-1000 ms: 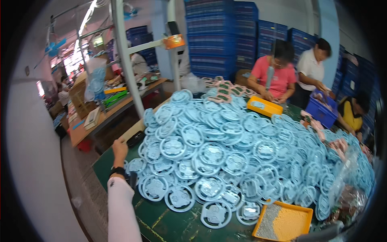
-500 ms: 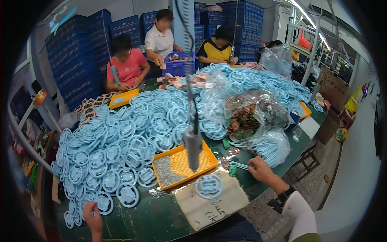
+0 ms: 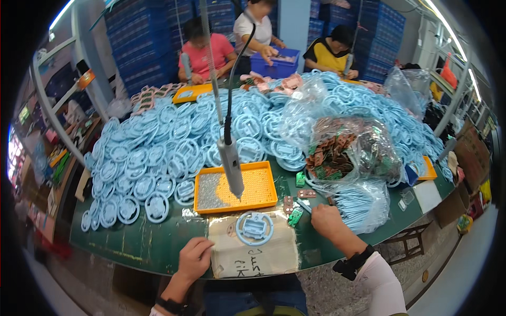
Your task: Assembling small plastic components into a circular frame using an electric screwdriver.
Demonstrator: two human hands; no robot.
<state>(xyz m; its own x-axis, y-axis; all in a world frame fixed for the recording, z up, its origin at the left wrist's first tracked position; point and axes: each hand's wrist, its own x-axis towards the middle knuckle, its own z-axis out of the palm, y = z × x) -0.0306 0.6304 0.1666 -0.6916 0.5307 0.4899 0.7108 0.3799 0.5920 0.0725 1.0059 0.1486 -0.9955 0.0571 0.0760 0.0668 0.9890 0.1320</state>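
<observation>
My left hand, fingers curled, is at the left edge of a worn beige mat; whatever its fingers may hold is hidden. On the mat's far part lies one round light-blue plastic piece, an open ring with a shaped centre. My right hand is closed at the end of a thin light-blue stick, right of the mat. Close to its fingers are a green block and small brown plates. An electric screwdriver hangs tip down above a yellow tray of small metal parts.
A large heap of light-blue ring pieces covers the table's far side. Clear bags hold brown and green parts and light-blue sticks at right. Three people are across the table, one at a blue crate. A stool stands at right.
My left hand has moved right, from beside the ring pieces to the mat's left edge. My right hand stays near the sticks. The whole view has shifted with my head.
</observation>
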